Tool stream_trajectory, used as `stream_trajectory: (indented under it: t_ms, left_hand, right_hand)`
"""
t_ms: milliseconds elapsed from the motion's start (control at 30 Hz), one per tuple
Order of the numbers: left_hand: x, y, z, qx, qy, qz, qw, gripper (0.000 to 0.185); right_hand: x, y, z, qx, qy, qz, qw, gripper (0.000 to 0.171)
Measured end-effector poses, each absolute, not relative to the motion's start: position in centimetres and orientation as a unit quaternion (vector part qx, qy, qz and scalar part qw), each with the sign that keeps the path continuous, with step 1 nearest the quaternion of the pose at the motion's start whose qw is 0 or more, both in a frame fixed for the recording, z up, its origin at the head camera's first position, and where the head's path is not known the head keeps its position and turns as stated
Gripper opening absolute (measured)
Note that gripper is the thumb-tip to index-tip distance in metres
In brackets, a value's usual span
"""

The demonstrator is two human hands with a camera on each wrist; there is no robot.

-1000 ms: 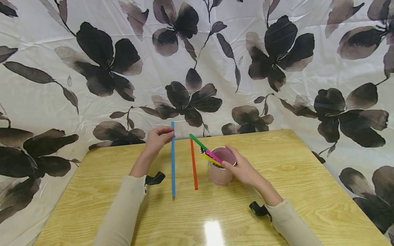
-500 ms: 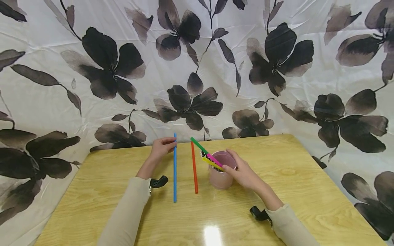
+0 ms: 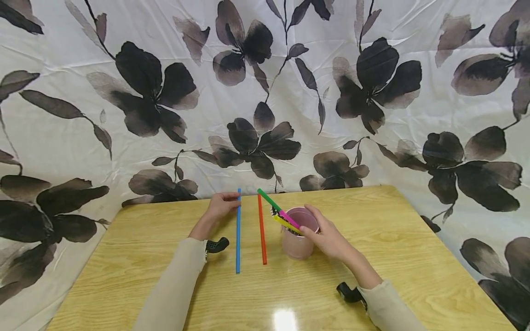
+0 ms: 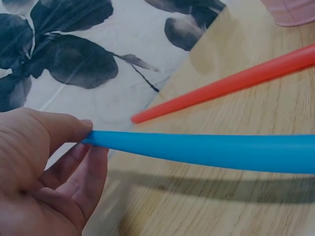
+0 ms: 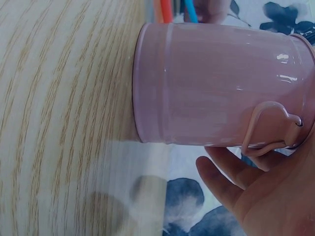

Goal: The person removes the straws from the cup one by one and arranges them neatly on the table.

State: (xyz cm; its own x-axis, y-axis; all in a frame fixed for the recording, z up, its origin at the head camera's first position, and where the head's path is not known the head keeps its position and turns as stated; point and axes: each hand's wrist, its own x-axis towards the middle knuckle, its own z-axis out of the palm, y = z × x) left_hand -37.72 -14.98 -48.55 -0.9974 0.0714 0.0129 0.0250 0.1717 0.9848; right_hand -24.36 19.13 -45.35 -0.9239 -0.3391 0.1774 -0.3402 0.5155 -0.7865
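At the bottom of the frame, your pale sleeves (image 3: 174, 280) reach over the wooden tabletop (image 3: 414, 262). Right of centre, your right hand (image 3: 330, 235) has its grip closed on the rim of the pink cup (image 3: 298, 247), where coloured sticks (image 3: 268, 200) lean toward the upper left. The red stick (image 3: 262, 232) lies near the centre; left of it, the blue stick (image 3: 238, 241) runs up to your left hand (image 3: 222, 205), whose grip pinches its far end. Floral cloth (image 3: 306, 117) hangs behind.
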Motion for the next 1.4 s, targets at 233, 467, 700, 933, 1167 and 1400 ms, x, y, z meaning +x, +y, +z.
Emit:
stream_trajectory:
  t_ms: [233,467,700,933,1167,1400]
  left_hand:
    - [-37.7,-14.4,-49.0,0.011,0.770,0.638,0.022,0.036]
    - [-38.4,-14.2,-49.6,-0.004,0.773,0.633,0.043,0.037]
    - [-38.7,-13.9,-49.6,-0.030,0.786,0.615,0.054,0.035]
    - [-39.1,-13.4,-49.6,-0.030,0.803,0.594,0.038,0.034]
    - [-39.5,-12.8,-49.5,-0.018,0.827,0.562,0.022,0.031]
    - [-39.6,-12.5,-49.6,-0.017,0.846,0.532,0.019,0.028]
  right_hand:
    - [-24.3,19.1,-45.5,0.197,-0.869,0.454,0.003,0.070]
    - [-24.4,19.1,-45.6,0.204,-0.868,0.452,0.006,0.069]
    - [-24.4,19.1,-45.5,0.214,-0.862,0.458,0.014,0.069]
    - [-24.3,19.0,-45.5,0.202,-0.866,0.458,0.001,0.069]
    - [-24.4,19.1,-45.3,0.203,-0.865,0.459,0.005,0.070]
    - [-24.5,19.2,-45.6,0.199,-0.868,0.454,0.005,0.070]
